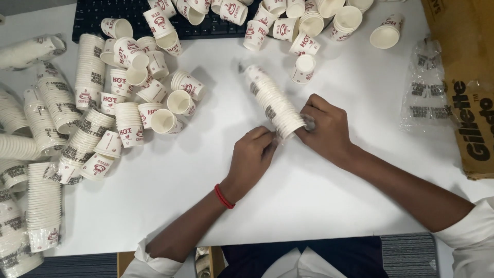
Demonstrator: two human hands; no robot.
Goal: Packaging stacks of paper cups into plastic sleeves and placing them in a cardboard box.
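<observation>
A sleeved stack of paper cups (272, 100) lies mid-table, its near end pinched by the left hand (252, 157) and right hand (324, 128), fingers closed on the wrap. Wrapped stacks (51, 134) sit left; many loose cups (154, 98) remain beyond.

loose cups (154, 98) crowd left; table (170, 195) near side open.

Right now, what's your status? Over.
Left hand and right hand both pinch the open end of a wrapped cup stack. Stack lies on the white table. Loose cups close behind.
</observation>
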